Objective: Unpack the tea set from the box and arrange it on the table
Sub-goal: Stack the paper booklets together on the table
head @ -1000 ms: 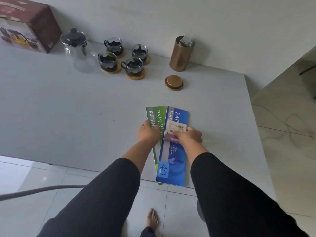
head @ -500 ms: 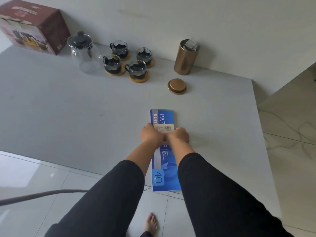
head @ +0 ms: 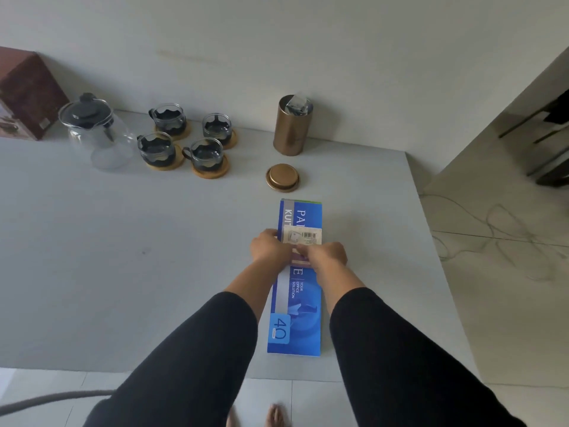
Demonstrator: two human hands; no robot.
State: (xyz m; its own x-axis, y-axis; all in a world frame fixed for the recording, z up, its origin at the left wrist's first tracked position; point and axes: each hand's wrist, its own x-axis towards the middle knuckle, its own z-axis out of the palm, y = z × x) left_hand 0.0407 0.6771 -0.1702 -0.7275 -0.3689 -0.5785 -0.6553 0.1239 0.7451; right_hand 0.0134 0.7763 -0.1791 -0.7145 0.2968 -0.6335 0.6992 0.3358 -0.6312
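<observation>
A glass teapot (head: 98, 131) with a black lid stands at the back left of the grey table (head: 123, 257). Beside it are several glass cups (head: 203, 154) in black holders, each on a round wooden coaster. The dark red tea set box (head: 26, 94) sits at the far left by the wall. My left hand (head: 269, 249) and my right hand (head: 326, 257) rest together on a small tan packet (head: 303, 237) that lies on a blue paper pack (head: 297, 303). Fingers of both hands pinch the packet's near edge.
A copper canister (head: 292, 126) stands open by the wall, with its round lid (head: 282, 177) lying in front of it. The table's right edge drops to a pale tiled floor (head: 508, 303). The blue pack reaches the table's near edge. A green pack edge shows under it.
The green pack has been slid under the blue one, so only its far edge shows. Both hands have come together on the tan packet. The camera view has shifted slightly.
</observation>
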